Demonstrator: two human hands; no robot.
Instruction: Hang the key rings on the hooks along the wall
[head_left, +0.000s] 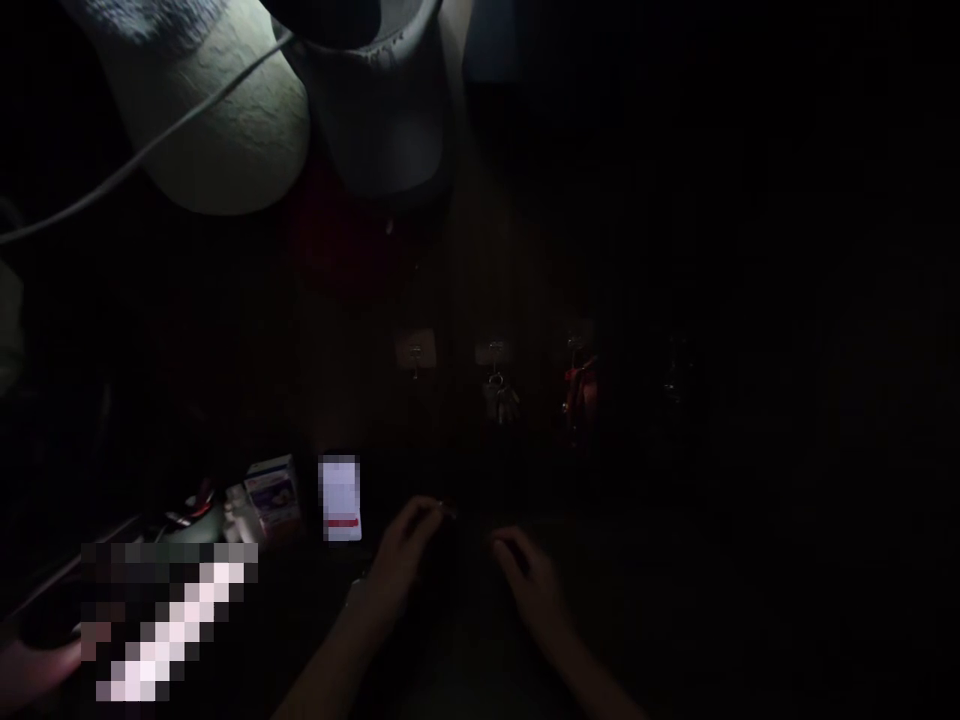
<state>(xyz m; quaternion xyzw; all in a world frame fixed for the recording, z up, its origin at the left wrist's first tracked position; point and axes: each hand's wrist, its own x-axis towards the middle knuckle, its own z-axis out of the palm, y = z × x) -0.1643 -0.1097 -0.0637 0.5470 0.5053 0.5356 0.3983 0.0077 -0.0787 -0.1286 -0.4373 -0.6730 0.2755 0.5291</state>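
In the dark, our left hand (pixel 401 555) pinches something small and thin at its fingertips, too dim to identify, seemingly light and easily dropped, while our right hand (pixel 529 580) hovers beside it, fingers loosely curled and empty.

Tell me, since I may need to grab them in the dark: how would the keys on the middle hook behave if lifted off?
The keys hang as a loose bunch, so they would likely dangle and swing. Probably small and light. Their hook looks open, though it is too dim to be sure.
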